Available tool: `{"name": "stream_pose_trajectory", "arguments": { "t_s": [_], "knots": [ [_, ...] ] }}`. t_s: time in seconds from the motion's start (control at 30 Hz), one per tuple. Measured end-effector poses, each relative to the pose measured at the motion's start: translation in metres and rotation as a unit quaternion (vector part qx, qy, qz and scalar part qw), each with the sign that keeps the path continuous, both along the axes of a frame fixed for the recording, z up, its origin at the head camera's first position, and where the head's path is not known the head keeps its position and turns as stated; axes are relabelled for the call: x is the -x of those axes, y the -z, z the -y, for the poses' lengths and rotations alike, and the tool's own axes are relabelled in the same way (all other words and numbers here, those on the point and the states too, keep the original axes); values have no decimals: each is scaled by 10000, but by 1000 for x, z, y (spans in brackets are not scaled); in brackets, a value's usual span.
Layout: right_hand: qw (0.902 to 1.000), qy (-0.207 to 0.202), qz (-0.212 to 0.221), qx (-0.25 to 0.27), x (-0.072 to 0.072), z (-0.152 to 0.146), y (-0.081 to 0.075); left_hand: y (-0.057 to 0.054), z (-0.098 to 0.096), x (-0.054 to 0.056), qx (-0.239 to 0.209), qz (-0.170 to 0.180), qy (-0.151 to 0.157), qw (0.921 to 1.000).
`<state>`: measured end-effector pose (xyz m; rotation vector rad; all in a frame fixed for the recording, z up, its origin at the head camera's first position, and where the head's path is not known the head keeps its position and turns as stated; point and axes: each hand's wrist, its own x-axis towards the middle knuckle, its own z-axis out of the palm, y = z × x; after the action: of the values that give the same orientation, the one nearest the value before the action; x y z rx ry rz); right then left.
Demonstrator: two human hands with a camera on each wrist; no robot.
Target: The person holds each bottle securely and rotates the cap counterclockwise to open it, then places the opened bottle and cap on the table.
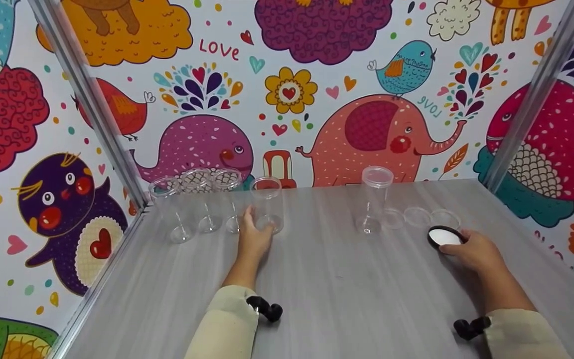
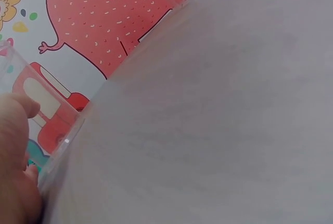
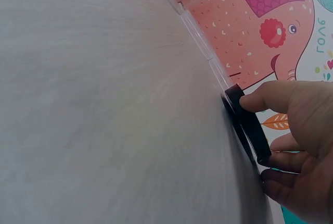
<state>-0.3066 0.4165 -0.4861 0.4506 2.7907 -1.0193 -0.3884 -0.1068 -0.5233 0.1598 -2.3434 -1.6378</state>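
Note:
My left hand (image 1: 254, 242) grips a clear plastic jar (image 1: 267, 197), which stands upright with no lid on it. The thumb lies along the jar's side in the left wrist view, and part of the hand is cut off there. On the right side of the table, my right hand (image 1: 479, 252) pinches a round black lid (image 1: 445, 237) with a white inner face by its edge. In the right wrist view this black lid (image 3: 252, 130) is seen edge-on, low at the tabletop, with the thumb on one side and fingers at its lower end.
Three more open clear jars (image 1: 180, 214) stand in a row left of the left hand. A clear jar (image 1: 375, 199) with a clear lid on top stands right of centre. Beside it three clear lids (image 1: 417, 217) lie flat. A printed wall (image 1: 327, 75) closes off the table's back.

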Motion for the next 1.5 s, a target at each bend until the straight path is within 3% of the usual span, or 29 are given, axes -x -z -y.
{"name": "stream_pose_trajectory", "arguments": {
  "t_s": [0.13, 0.27, 0.57, 0.77, 0.9, 1.13, 1.33, 1.5],
  "knots": [
    [9995, -103, -133, -272, -1, 1, 2, 2, 0, -1, 57, -66, 23, 10000],
    [9997, -110, -74, -210, 0, 0, 1, 2, 1, -1, 61, -70, 95, 9999],
    [9985, 351, -191, 367, 2, 6, -13, 1, 3, 0, 106, -134, 119, 9998],
    [9965, 346, -479, 587, 4, 21, -22, -1, 1, -1, 46, -162, 15, 9999],
    [9930, 207, -930, 703, 3, 36, -28, -5, -3, -4, 32, -37, -147, 9999],
    [9797, 62, -1666, 1110, 5, 63, -39, -17, -13, -15, 194, 38, -725, 9972],
    [9726, -243, -1892, 1328, 13, 82, -39, -21, -17, -20, 217, -100, -893, 9957],
    [9706, -223, -1855, 1516, 21, 97, -40, -22, -18, -23, 81, -260, -931, 9953]
  ]
}}
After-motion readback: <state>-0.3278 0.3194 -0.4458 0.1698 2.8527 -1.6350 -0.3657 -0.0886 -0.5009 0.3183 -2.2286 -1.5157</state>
